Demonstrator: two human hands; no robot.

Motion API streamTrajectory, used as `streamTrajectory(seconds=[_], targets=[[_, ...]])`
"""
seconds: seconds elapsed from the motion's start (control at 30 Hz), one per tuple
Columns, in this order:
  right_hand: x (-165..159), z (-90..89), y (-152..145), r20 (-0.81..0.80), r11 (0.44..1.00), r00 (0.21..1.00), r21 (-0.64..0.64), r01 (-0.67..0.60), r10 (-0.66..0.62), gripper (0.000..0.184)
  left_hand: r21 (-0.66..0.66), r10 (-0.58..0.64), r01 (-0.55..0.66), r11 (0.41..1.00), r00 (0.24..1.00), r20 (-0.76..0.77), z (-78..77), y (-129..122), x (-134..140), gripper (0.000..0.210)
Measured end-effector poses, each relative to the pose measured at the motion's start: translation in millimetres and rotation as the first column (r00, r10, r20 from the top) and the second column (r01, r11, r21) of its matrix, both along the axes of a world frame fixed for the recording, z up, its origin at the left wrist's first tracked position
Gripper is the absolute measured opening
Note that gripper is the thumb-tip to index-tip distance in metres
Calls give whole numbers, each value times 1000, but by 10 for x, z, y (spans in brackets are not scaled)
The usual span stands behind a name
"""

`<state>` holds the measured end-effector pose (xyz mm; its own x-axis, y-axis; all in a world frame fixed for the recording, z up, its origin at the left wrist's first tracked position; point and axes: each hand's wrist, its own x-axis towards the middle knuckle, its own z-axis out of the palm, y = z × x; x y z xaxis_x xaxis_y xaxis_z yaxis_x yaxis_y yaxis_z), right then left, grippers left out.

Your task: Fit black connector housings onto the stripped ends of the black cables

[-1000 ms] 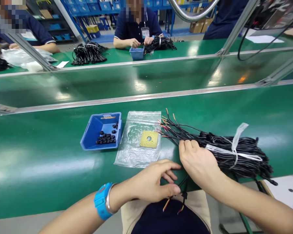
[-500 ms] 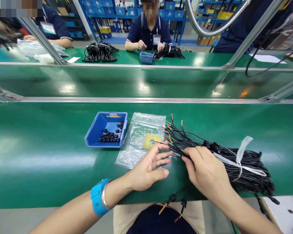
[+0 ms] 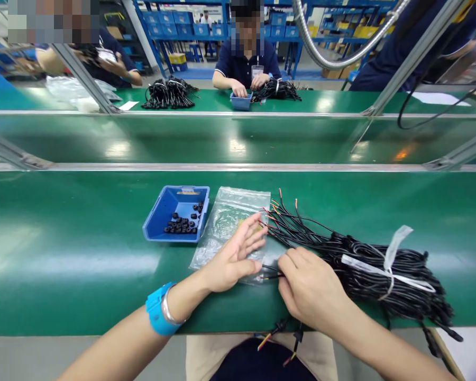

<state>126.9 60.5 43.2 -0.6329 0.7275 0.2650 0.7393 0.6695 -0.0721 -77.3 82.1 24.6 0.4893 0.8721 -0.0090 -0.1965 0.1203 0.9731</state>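
A large bundle of black cables (image 3: pixel 396 275) lies on the right of the green bench, tied with a white strip (image 3: pixel 392 274), its stripped orange wire ends fanning left. My right hand (image 3: pixel 313 286) is closed around one or two black cables just in front of those ends; short tips stick out leftward from the fingers. My left hand (image 3: pixel 238 254), fingers spread, holds nothing and hovers over a clear plastic bag (image 3: pixel 224 211). Behind its fingers a yellow square piece (image 3: pixel 244 224) is mostly hidden. Two cable ends with black grommets (image 3: pixel 280 325) hang over the bench's front edge.
Left of the bag stands a blue bin (image 3: pixel 153 225) with several small black grommets (image 3: pixel 180 226) inside. A metal rail (image 3: pixel 238 167) crosses behind. Across the bench a co-worker (image 3: pixel 246 63) reaches into a small blue bin (image 3: pixel 241 102), beside other cable bundles (image 3: pixel 170 94).
My right hand has moved left and towards me, drawing cable away from the fan of wire ends. My left hand has shifted slightly left and up. The co-worker's hand has gone into the small bin.
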Motion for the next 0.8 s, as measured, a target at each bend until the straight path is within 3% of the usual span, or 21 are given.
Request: streamTrajectory(seconds=[0.1,0.23,0.33,0.47,0.67,0.8], targets=[[-84,-17,38,200,991,978,-111,80,-56,11,116,-47,63,991,989,-140,25,64,-82,92],[-87,-41,36,279,952,946,-206,225,-164,12,301,134,-14,954,914,-383,58,101,-167,87],[-53,-95,17,230,938,954,-243,246,-191,13,403,293,-25,915,727,-621,90,70,-225,88],[-24,-158,34,139,943,970,-240,228,-200,12,413,324,111,904,450,-832,117,6,-321,94],[10,-200,67,-17,958,983,-227,176,-185,6,419,363,212,883,257,-896,102,-1,-456,95],[37,-248,81,-36,951,979,-247,187,-202,7,414,386,264,871,152,-910,103,-3,-511,91]])
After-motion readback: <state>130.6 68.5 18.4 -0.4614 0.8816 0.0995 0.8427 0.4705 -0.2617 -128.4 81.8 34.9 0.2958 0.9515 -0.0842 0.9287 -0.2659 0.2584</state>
